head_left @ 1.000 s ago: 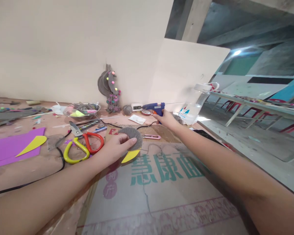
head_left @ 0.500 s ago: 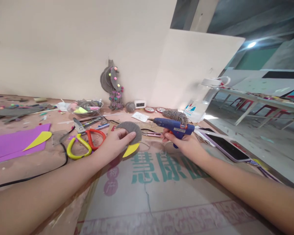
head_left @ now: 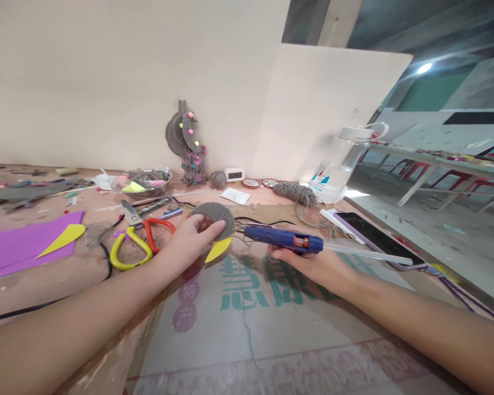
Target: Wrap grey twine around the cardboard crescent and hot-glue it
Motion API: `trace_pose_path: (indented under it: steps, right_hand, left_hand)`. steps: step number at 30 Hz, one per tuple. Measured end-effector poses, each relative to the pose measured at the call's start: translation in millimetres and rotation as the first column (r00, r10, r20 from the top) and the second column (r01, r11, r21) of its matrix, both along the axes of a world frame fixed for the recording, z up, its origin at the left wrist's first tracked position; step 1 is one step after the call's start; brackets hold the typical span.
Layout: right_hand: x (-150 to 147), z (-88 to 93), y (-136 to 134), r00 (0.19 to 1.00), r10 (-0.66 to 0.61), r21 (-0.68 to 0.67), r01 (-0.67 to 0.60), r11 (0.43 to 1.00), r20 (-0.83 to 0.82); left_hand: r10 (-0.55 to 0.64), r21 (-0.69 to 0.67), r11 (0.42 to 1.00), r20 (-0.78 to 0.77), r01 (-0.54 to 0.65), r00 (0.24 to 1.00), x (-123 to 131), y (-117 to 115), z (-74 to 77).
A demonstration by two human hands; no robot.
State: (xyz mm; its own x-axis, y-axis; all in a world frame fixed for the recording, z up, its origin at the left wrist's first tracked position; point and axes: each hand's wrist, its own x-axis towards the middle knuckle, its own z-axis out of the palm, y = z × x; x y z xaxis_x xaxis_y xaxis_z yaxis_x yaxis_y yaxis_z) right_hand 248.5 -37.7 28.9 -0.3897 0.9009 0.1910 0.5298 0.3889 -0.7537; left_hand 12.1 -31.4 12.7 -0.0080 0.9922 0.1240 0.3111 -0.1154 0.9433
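Observation:
Between the thumb and fingers of my left hand (head_left: pixel 197 233) is a grey yarn-wrapped disc (head_left: pixel 214 215), its outline partly covered by the hand. A pointed yellow piece (head_left: pixel 219 249) sticks out from the disc's lower edge. My right hand (head_left: pixel 313 266) is closed round a blue hot glue gun (head_left: pixel 284 238), lying nearly level with its nozzle at the disc's right edge; whether they touch I cannot tell. A clear glue stick (head_left: pixel 370 254) juts from the gun's back. The gun's grip is hidden by my right hand.
Yellow-and-red-handled scissors (head_left: pixel 132 249) lie left of my left hand, near purple sheets (head_left: pixel 28 241) bearing another yellow piece (head_left: pixel 63 238). Behind are a grey yarn bundle (head_left: pixel 296 193) and a water bottle (head_left: pixel 335 164). A phone (head_left: pixel 379 236) lies right. Printed cardboard (head_left: pixel 214 351) covers the front.
My right hand has brought the glue gun left and down, its nozzle now at the disc's right edge. The gun has rolled so its grip is out of sight. My left hand stays nearly still.

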Motion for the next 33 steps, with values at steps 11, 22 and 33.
trace_pose_path:
  steps: [11, 22, 33]
  right_hand:
    - [-1.4, -4.2, 0.9, 1.0, -0.001, -0.035, 0.0, 0.999, -0.008]
    - [-2.3, -3.3, 3.8, 1.0, -0.009, -0.058, 0.008, 0.998, -0.021]
    - [-1.8, -6.3, 4.4, 0.999, -0.02, -0.069, 0.018, 0.997, -0.03]
  left_hand:
    - [0.009, 0.02, 1.0, -0.123, -0.007, 0.992, -1.6, -0.5, 1.2]
    - [0.014, 0.0, 1.0, -0.067, -0.014, 0.998, -1.5, -0.9, -0.8]
    - [0.01, -0.011, 1.0, -0.05, -0.01, 0.999, -0.5, -1.6, 0.1]
